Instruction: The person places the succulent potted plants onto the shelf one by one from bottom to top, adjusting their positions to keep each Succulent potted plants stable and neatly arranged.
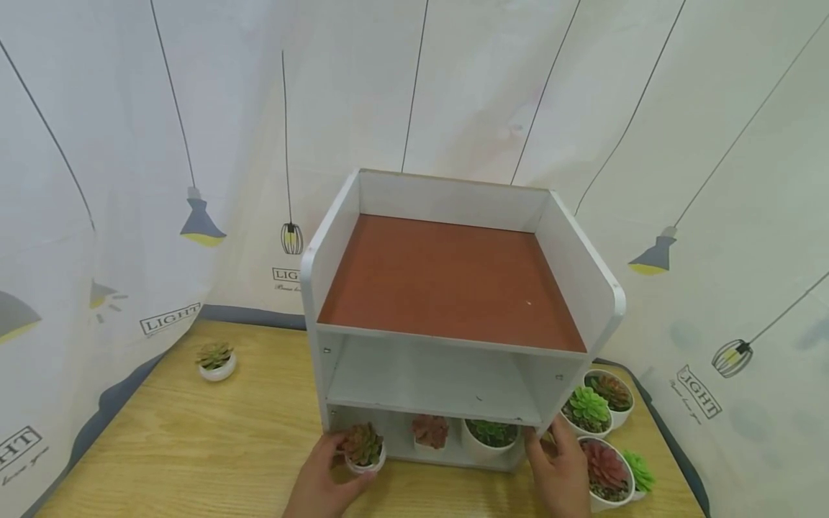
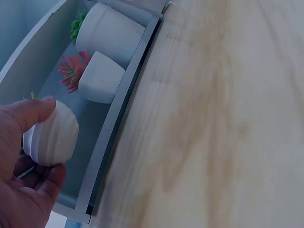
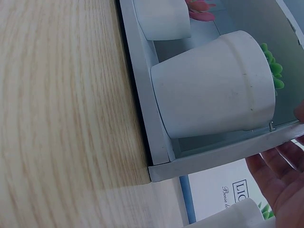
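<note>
My left hand (image 1: 326, 480) grips a small potted succulent (image 1: 364, 447) with reddish-green leaves at the left front of the shelf unit's bottom level. In the left wrist view, thumb and fingers pinch its ribbed white pot (image 2: 56, 135). A white shelf unit (image 1: 434, 374) with a brown top board stands on the table. On its bottom level sit a red succulent (image 1: 430, 432) in a squarish white pot and a green succulent (image 1: 491, 434) in a larger round one. My right hand (image 1: 562, 467) holds the unit's right side panel (image 3: 228, 152), thumb inside, fingers outside.
Several potted succulents crowd the table right of the unit, among them a bright green one (image 1: 588, 410) and a dark red one (image 1: 605, 467). A small potted succulent (image 1: 216, 361) stands on the wooden table (image 1: 194, 439) at left. A lamp-print cloth (image 1: 227, 144) hangs behind.
</note>
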`<state>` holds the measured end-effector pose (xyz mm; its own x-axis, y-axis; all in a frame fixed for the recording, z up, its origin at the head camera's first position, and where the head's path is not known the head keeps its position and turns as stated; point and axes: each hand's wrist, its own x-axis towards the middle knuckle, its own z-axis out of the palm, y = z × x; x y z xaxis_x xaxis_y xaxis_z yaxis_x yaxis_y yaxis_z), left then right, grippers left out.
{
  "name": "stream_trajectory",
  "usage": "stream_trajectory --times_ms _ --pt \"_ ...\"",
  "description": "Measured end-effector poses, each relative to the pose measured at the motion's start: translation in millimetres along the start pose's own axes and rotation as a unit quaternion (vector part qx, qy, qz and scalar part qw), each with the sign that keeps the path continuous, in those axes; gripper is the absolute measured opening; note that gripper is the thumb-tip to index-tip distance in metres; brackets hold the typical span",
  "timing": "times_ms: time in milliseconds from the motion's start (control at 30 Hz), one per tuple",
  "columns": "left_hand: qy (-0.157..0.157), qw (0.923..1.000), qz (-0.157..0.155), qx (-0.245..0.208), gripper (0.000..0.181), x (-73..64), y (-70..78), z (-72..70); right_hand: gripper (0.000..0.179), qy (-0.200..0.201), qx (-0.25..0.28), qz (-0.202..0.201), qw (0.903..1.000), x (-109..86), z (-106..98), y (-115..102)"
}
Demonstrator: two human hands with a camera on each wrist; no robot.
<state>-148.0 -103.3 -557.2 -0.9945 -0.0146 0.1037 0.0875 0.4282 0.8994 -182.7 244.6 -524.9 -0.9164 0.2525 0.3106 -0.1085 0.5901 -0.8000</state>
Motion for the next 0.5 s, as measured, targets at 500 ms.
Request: stream_trajectory --times_ms 500 --pt "-0.011 0.9979 -0.059 0.022 0.074 3.6 1.7 7.1 0.037 0.004 0.005 -0.017 0.9998 0.7 1.0 1.8"
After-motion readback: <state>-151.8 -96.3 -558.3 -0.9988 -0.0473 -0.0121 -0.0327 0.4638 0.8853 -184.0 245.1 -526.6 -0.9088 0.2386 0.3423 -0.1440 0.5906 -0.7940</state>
